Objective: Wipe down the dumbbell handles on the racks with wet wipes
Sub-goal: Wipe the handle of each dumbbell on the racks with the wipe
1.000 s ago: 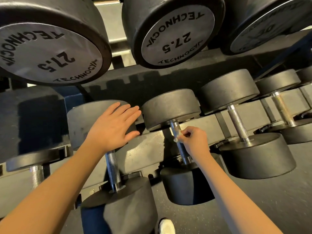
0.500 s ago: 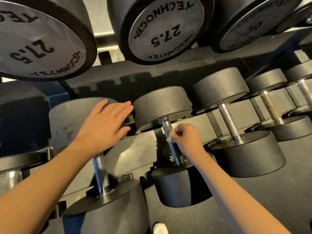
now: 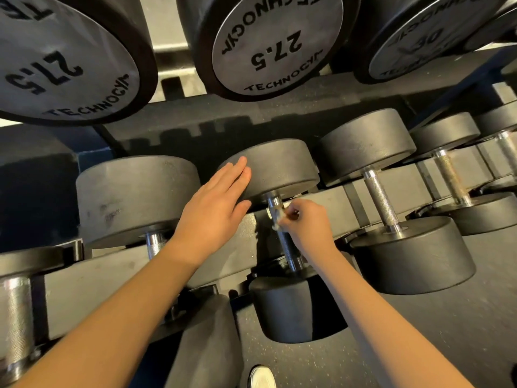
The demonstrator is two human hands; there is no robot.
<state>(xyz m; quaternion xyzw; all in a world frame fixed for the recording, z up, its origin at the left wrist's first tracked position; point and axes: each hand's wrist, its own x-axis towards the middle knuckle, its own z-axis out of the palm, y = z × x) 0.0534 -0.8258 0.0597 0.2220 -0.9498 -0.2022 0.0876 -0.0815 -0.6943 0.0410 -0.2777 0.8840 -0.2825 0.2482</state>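
Observation:
A row of black dumbbells with knurled steel handles lies on the lower rack [image 3: 330,203]. My right hand [image 3: 307,228] pinches a small white wet wipe [image 3: 277,217] against the upper part of the middle dumbbell's handle [image 3: 288,247]. My left hand [image 3: 215,208] lies flat, fingers straight, with the fingertips on the far head [image 3: 282,166] of that same dumbbell. The dumbbell to the left [image 3: 134,194] has its handle partly hidden behind my left forearm.
Big dumbbell heads marked 27.5 [image 3: 277,46] and 30 [image 3: 425,37] hang over from the upper rack, close above my hands. More dumbbells [image 3: 380,197] continue to the right. A white shoe tip [image 3: 261,378] shows on the dark speckled floor below.
My left hand has shifted right, from the left dumbbell's head to the head of the middle dumbbell. My right hand stays on the upper handle with the wipe.

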